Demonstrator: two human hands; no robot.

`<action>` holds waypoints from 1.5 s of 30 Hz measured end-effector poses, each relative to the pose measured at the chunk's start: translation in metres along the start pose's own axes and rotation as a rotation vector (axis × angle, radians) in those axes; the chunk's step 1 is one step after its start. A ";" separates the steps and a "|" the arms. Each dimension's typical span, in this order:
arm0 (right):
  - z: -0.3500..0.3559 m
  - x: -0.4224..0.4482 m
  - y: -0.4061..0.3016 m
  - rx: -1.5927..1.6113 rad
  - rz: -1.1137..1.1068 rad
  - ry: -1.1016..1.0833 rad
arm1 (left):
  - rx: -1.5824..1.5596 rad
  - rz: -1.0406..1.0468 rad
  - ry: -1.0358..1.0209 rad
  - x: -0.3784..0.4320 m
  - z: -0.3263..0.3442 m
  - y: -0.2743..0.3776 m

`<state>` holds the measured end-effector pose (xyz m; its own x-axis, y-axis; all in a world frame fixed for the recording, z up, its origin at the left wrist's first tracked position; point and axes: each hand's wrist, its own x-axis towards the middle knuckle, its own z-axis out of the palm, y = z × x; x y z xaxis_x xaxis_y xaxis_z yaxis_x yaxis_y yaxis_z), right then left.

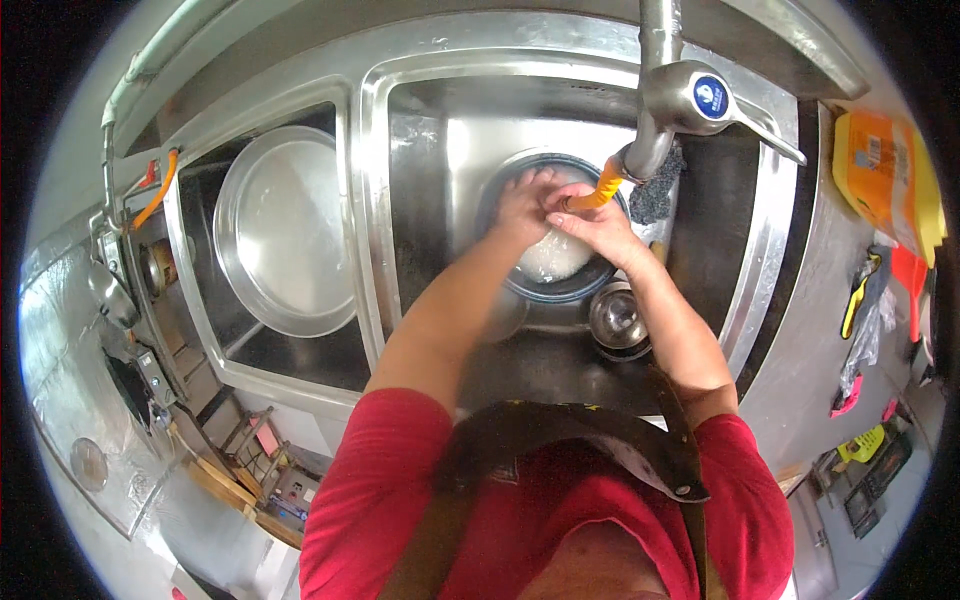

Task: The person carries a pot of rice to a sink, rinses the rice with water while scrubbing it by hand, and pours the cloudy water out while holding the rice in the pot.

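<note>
A dark round bowl [559, 296] stands in the right basin of a steel sink, with white grains, rice by the look of them [555, 256], and water in it. Over the bowl, my right hand [596, 225] is closed around the end of an orange hose [596, 196] fitted to the steel faucet [660, 112]. My left hand [526, 204] is beside it at the bowl's left part, fingers spread, partly inside the bowl and holding nothing that I can see. The hose's mouth is hidden by the fingers.
A large round metal pan [289, 232] fills much of the left basin. Small metal bowls [619, 319] stand close below the dark bowl, near my right forearm. A dark scouring pad [658, 187] lies behind the faucet. Yellow and orange packaging [885, 176] is on the right.
</note>
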<state>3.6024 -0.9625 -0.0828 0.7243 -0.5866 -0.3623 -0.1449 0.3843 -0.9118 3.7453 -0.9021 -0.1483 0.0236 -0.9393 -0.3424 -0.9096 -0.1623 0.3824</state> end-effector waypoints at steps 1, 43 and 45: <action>0.000 0.008 0.005 0.000 -0.005 -0.003 | -0.069 -0.004 0.003 0.002 -0.003 -0.003; 0.013 0.030 0.062 -1.220 0.558 0.038 | -1.051 -1.104 0.231 -0.023 0.051 0.006; 0.018 0.020 0.069 -1.023 0.828 -0.040 | -1.004 -0.922 0.309 -0.039 0.053 0.017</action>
<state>3.6186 -0.9346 -0.1497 0.1923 -0.4113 -0.8910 -0.9810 -0.1029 -0.1643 3.7069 -0.8528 -0.1737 0.6522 -0.3834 -0.6540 0.1625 -0.7720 0.6146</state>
